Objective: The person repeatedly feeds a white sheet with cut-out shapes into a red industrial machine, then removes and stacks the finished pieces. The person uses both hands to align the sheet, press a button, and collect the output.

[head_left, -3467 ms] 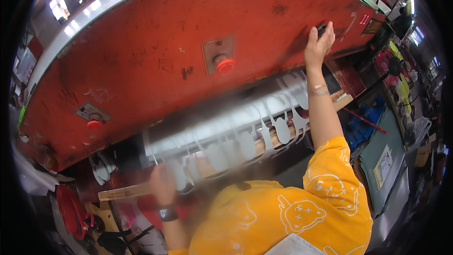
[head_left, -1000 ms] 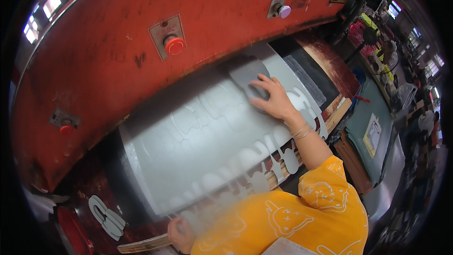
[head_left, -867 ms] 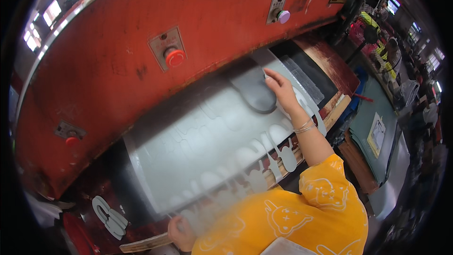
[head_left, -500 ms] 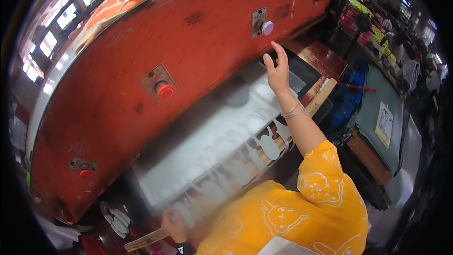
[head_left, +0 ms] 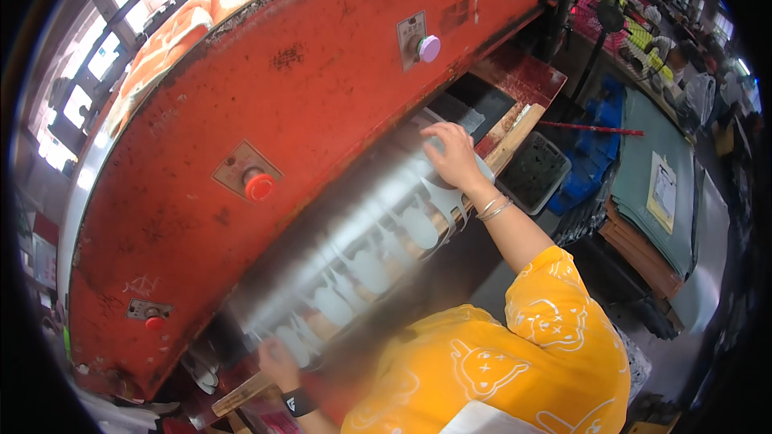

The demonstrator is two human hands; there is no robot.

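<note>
A pale grey sheet (head_left: 354, 225) with rounded cut-out shapes lies on the bed under the red press (head_left: 322, 88). Its cut strip hangs along the near edge, partly smeared by motion. At the sheet's far right end is my right hand (head_left: 452, 154), palm down, fingers bent and apart over it. My left hand (head_left: 280, 366) is at the near left corner, fingers curled at the sheet's edge; the fingertips are partly hidden.
On the press front are a purple button (head_left: 429, 48) and red buttons (head_left: 259, 186). A wooden bar (head_left: 515, 141) borders the bed at right. Beyond it stand a dark bin (head_left: 537, 173) and stacked green sheets (head_left: 643, 193). An orange-white cloth (head_left: 193, 28) lies on top.
My right hand has come down from near the purple button onto the sheet's far right end. My left hand has shifted slightly left. The view has turned a little and the sheet has moved nearer.
</note>
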